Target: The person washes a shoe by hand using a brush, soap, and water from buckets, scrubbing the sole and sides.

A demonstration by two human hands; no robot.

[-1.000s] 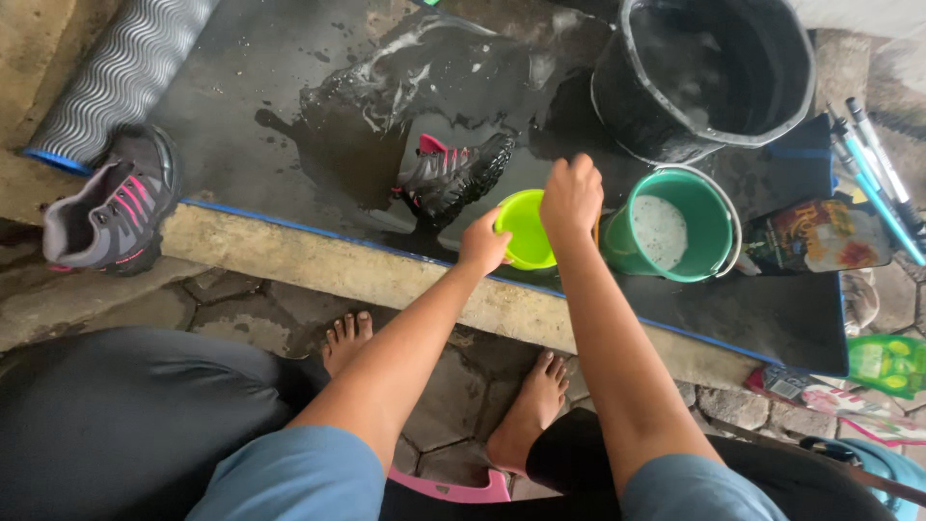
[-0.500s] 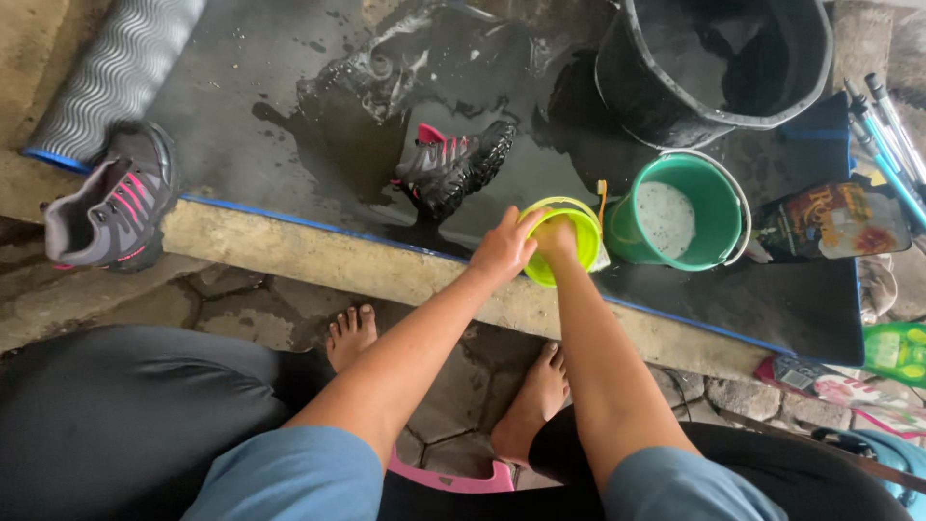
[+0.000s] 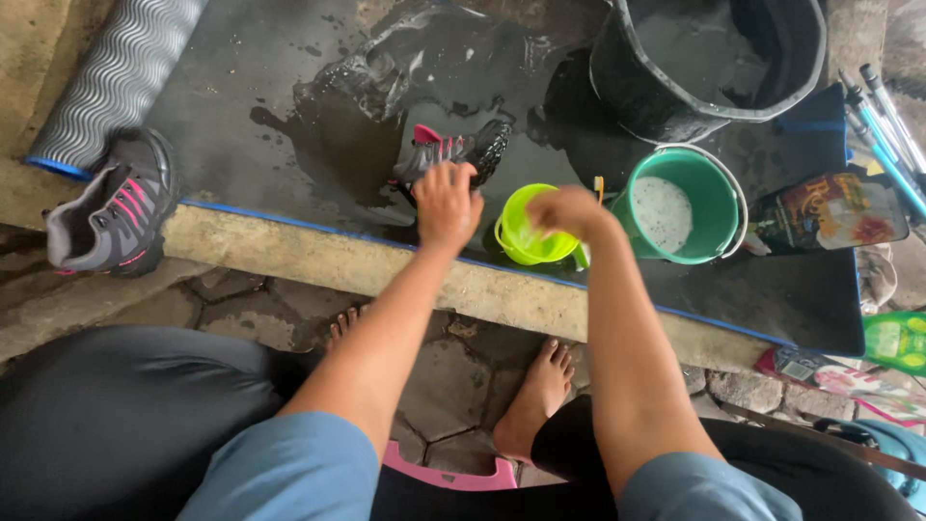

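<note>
Hands first: my left hand (image 3: 447, 205) lies over the wet grey-and-pink shoe (image 3: 453, 159) just ahead of it, fingers curled down onto the upper, though I cannot tell whether they have closed round it or only rest there. My right hand (image 3: 567, 211) hangs over the lime-green scoop (image 3: 526, 232), loosely bunched; it blurs, so I cannot tell if it pinches anything. An orange handle tip (image 3: 599, 186) pokes up just beyond its knuckles.

Under my left palm the shoe lies on its side on the dark wet mat (image 3: 251, 87), sole lugs turned towards my right. I judge it soaked and soapy, so heavier than it looks and slick on the rubber. The upper is soft and will fold under a squeeze; heel and sole are stiff. I would grip at the heel or across the sole edge.

Right of my right hand stands a green bucket (image 3: 716, 220) with foamy water, and beyond it a large black tub (image 3: 709, 63). Far to the left of my left hand sits the second shoe (image 3: 111, 207) on the concrete ledge (image 3: 289, 256).
</note>
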